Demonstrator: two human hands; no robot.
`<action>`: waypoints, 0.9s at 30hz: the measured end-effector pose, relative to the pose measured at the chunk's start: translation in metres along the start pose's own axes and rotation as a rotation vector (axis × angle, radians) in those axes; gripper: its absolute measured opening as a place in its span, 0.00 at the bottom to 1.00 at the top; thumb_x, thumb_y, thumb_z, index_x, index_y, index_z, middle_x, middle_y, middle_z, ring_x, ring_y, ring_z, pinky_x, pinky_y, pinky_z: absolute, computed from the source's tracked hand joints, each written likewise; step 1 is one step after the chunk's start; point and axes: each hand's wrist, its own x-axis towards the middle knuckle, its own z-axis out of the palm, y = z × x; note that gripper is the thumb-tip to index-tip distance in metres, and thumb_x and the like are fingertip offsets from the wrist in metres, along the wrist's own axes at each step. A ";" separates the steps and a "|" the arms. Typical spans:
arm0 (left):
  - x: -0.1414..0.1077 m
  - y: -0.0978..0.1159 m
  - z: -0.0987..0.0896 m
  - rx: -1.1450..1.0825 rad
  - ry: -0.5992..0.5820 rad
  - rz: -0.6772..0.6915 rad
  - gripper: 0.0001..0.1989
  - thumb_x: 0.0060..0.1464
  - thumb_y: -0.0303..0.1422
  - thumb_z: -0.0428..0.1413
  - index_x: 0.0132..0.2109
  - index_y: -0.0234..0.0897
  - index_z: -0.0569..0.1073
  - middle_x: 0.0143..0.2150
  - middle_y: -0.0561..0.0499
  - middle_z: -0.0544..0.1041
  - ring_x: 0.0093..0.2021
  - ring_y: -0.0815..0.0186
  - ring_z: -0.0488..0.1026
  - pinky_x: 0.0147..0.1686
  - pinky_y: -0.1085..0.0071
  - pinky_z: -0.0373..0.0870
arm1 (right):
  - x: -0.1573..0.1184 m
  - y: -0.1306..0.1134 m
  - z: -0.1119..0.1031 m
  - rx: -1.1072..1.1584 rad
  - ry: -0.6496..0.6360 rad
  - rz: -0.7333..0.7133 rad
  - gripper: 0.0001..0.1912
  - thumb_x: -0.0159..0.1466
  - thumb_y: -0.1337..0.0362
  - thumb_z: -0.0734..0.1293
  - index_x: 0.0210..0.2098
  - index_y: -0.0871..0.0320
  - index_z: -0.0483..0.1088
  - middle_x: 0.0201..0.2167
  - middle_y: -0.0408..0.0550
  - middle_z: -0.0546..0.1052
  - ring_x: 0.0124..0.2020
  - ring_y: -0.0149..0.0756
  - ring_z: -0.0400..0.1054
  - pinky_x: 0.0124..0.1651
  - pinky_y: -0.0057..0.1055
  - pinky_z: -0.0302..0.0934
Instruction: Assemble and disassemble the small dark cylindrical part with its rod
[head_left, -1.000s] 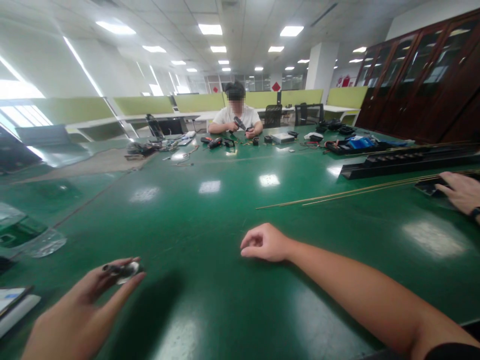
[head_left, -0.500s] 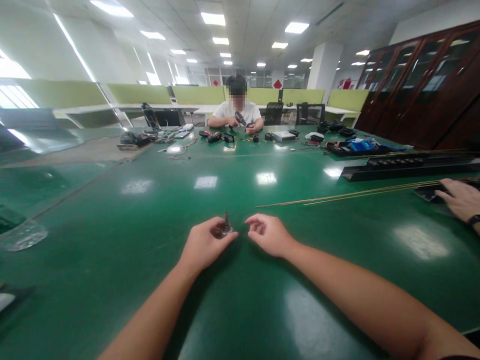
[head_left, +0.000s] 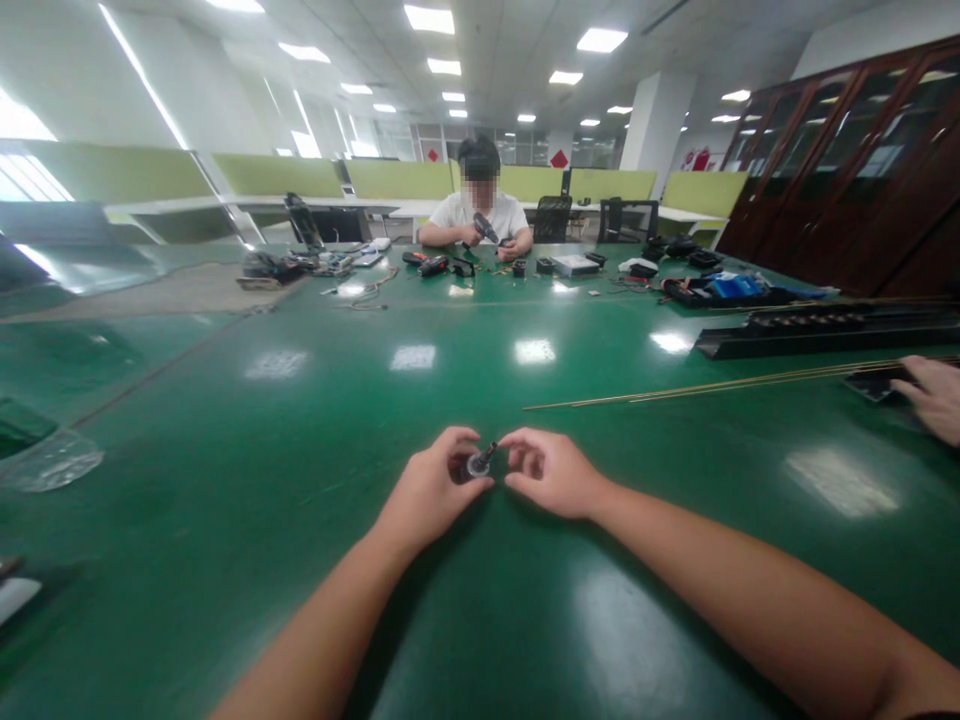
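Note:
In the head view my left hand [head_left: 436, 490] is curled round a small part with a round, shiny base and a thin dark stem [head_left: 480, 463]. The base sits between thumb and forefinger, and the stem leans up to the right. Close by on the right, my right hand [head_left: 555, 472] is half curled, thumb and forefinger apart, with nothing visible in it. Its fingertips are near the stem's top; whether they touch it I cannot tell. Both hands are low over the green table [head_left: 315, 520].
Thin brass-coloured rods [head_left: 675, 390] lie to the right, with another person's hand [head_left: 934, 395] at their far end. Behind them is a long black channel [head_left: 817, 335]. Across the table a person [head_left: 480, 215] holds a power drill [head_left: 486, 228]. Crumpled clear plastic [head_left: 56, 462] lies left.
My left hand has moved right with the small part, which has tipped from upright to leaning right. My right hand has shifted slightly right, and the two hands are closer together.

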 end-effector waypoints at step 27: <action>-0.002 0.006 0.005 0.095 -0.006 0.062 0.17 0.51 0.34 0.63 0.48 0.45 0.71 0.45 0.54 0.79 0.45 0.61 0.77 0.46 0.67 0.71 | -0.001 0.001 0.003 -0.059 0.070 -0.156 0.15 0.56 0.72 0.69 0.43 0.57 0.71 0.38 0.45 0.74 0.34 0.32 0.68 0.38 0.28 0.62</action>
